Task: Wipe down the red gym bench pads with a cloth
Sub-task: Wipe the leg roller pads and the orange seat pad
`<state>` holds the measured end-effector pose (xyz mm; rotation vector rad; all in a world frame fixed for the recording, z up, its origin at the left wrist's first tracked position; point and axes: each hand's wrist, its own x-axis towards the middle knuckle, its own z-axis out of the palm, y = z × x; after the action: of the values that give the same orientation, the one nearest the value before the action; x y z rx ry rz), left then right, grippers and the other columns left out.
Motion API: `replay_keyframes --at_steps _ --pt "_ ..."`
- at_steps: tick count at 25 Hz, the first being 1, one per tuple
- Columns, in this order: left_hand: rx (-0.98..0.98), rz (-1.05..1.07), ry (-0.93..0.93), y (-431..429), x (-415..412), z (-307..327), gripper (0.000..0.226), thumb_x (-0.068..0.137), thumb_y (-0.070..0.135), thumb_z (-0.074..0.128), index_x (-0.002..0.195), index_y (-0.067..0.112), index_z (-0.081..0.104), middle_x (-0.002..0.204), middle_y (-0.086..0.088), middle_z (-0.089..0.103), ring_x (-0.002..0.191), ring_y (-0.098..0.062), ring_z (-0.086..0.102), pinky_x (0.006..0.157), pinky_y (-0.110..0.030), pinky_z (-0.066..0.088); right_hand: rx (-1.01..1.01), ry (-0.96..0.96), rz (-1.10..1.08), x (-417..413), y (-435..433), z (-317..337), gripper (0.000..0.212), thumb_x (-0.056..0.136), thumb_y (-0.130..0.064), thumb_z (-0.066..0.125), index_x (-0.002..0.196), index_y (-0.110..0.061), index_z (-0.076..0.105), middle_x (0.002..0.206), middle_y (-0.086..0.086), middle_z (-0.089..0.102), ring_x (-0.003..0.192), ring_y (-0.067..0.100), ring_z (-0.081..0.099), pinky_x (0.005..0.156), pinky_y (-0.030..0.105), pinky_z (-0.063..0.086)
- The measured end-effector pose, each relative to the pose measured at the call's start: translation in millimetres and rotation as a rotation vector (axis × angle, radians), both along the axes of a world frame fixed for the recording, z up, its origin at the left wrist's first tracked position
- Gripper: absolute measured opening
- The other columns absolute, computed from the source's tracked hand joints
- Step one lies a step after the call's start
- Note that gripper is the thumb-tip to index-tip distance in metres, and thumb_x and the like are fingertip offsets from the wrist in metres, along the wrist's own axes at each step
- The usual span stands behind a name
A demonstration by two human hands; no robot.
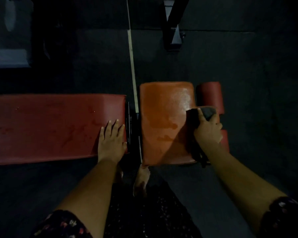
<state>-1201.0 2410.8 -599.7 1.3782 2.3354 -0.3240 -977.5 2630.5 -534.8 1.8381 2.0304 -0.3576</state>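
Left hand point(112, 138) flat, open on long pad point(50, 124); right hand point(208, 129) gripping half-hidden dark cloth point(208, 112)

Long red vinyl bench pad point(46, 127) cut off at left edge; red cylindrical roller pads point(211, 96) partly hidden behind cloth-gripping right hand point(208, 130).

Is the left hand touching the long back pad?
Touching. The head view shows the left hand lying flat, fingers spread, on the long back pad near its right end.
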Motion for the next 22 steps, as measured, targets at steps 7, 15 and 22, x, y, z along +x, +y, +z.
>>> replay_keyframes --at_steps 7,15,22 --pt "0.059 0.049 -0.023 -1 2 3 0.078 0.097 0.042 0.045 0.156 0.018 0.002 0.164 -0.005 -0.005 0.150 -0.026 -0.006 0.119 -0.045 -0.004 -0.041 0.009 0.170 -111 -82 -22 0.073 0.096 -0.020 0.046 0.153 -0.038 0.005 0.155 0.024 0.004 0.128 0.044 0.029 0.085 0.049 0.048" --pt "0.063 0.067 -0.033 -1 5 2 0.076 0.093 0.040 0.054 0.155 0.017 0.017 0.164 -0.005 0.005 0.150 -0.028 0.003 0.119 -0.047 0.001 0.034 -0.126 0.852 -100 -125 -33 0.054 0.099 -0.033 0.043 0.150 -0.039 0.025 0.156 0.020 0.017 0.109 0.040 0.047 0.073 0.045 0.047" --pt "0.107 0.240 -0.109 -8 45 8 0.078 0.090 0.037 0.060 0.154 0.016 0.021 0.163 -0.009 0.008 0.149 -0.029 0.004 0.120 -0.044 0.004 0.017 -0.140 0.189 29 -45 -3 0.072 0.096 -0.019 0.043 0.149 -0.052 0.007 0.159 0.011 0.007 0.114 0.037 0.042 0.083 0.052 0.049"
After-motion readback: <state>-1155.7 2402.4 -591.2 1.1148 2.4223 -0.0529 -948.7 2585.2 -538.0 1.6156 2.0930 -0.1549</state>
